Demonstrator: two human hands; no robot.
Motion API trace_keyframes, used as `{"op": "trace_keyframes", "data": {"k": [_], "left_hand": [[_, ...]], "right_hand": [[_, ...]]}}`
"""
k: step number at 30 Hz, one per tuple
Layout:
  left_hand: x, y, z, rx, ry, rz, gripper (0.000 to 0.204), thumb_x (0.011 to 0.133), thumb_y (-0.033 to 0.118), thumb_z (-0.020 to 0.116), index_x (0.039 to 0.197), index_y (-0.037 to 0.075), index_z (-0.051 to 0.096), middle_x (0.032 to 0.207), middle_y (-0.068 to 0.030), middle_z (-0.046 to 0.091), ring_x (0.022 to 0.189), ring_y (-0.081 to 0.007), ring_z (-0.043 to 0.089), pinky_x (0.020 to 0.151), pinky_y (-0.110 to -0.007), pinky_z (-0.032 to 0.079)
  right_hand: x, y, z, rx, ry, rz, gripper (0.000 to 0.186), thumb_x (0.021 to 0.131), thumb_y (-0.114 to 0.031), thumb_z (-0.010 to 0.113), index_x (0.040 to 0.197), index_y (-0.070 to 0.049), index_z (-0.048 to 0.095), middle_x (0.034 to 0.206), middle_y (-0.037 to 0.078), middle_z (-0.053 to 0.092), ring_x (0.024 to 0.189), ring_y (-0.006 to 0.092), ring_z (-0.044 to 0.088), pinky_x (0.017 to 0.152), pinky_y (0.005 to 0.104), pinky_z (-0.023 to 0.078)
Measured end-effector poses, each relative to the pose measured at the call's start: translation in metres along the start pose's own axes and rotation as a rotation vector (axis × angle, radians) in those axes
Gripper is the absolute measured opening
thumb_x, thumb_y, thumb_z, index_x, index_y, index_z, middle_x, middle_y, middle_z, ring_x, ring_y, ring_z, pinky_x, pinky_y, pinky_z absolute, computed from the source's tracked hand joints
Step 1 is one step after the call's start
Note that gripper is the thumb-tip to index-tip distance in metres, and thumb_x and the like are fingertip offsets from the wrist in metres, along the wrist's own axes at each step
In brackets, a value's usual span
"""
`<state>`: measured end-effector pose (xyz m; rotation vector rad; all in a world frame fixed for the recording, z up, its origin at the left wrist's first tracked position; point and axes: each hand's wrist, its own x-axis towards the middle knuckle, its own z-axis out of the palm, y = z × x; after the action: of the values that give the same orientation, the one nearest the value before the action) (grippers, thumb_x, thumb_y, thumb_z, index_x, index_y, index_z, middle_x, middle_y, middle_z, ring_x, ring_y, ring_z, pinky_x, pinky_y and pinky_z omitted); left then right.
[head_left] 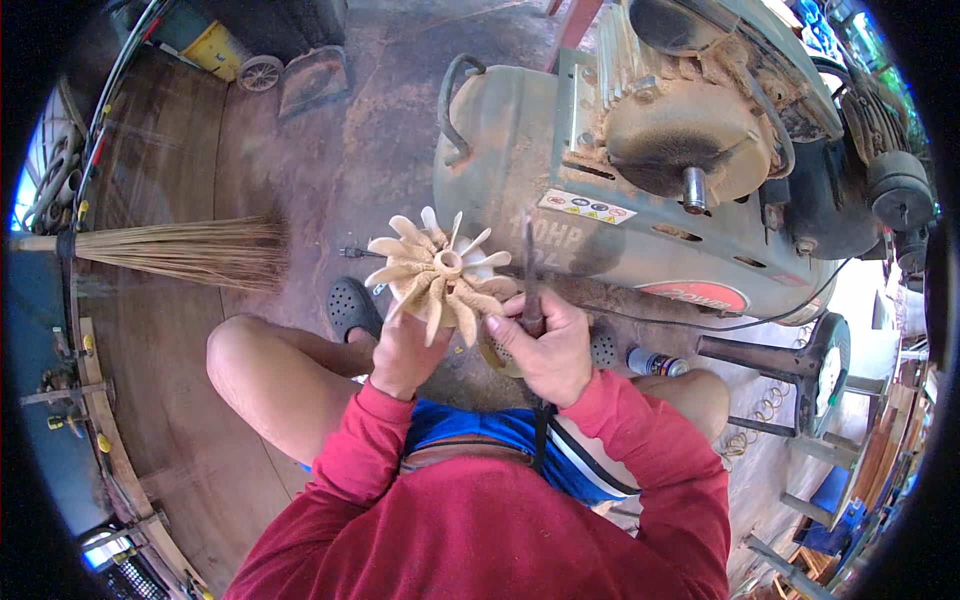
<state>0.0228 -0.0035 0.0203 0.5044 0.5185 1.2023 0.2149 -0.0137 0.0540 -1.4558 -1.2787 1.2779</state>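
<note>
A pale fan wheel (449, 284) with finger-like blades round a central hub is caked with tan dust. My left hand (402, 358) grips it from below and tilts its bladed face up. Just right of it, my right hand (552, 352) is closed round a long, thin tool that looks like a screwdriver (529, 262), its dark shaft pointing away from me. The right thumb lies close to the blade tips; whether it touches them I cannot tell. Beyond my hands stands a dusty air compressor (500, 120), with a bare metal shaft (694, 188) sticking out of its round housing.
A straw broom (185, 254) lies at the left. A black plug (352, 252) is on the floor near my clog (352, 308). To the right are a can (656, 362), a black stand (765, 362) and a coiled hose (765, 410). A dustpan (313, 80) sits at the far left.
</note>
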Motion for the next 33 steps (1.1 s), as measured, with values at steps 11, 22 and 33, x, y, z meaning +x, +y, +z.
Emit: {"op": "trace_keyframes", "data": {"k": [11, 22, 33], "left_hand": [[0.029, -0.007, -0.002, -0.066, 0.085, 0.158, 0.093, 0.088, 0.070, 0.067, 0.156, 0.014, 0.037, 0.152, -0.0135, 0.048, 0.141, -0.0382, 0.049, 0.111, -0.062, 0.048], [0.083, 0.036, -0.045, -0.480, 0.520, 0.037, 0.050, 0.091, 0.058, 0.063, 0.115, 0.014, 0.059, 0.109, -0.0145, 0.061, 0.097, -0.0397, 0.061, 0.089, -0.058, 0.051], [0.105, 0.030, -0.037, -0.091, 0.545, -0.012, 0.049, 0.091, 0.057, 0.066, 0.118, 0.016, 0.060, 0.104, -0.0058, 0.063, 0.092, -0.0249, 0.065, 0.082, -0.050, 0.055]], "right_hand": [[0.008, -0.009, 0.012, 0.254, -0.224, 0.235, 0.024, 0.091, -0.015, 0.082, 0.104, -0.002, 0.068, 0.076, -0.004, 0.064, 0.065, 0.0036, 0.054, 0.057, 0.0223, 0.044], [-0.004, -0.016, -0.046, -0.227, -0.401, -0.105, 0.048, 0.103, -0.009, 0.059, 0.149, -0.001, 0.052, 0.103, 0.010, 0.074, 0.068, 0.0128, 0.067, 0.066, 0.0280, 0.055], [-0.009, -0.019, -0.049, -0.316, -0.477, 0.087, 0.051, 0.101, -0.008, 0.060, 0.151, -0.003, 0.050, 0.096, 0.009, 0.072, 0.073, 0.0149, 0.070, 0.070, 0.0312, 0.055]]}}
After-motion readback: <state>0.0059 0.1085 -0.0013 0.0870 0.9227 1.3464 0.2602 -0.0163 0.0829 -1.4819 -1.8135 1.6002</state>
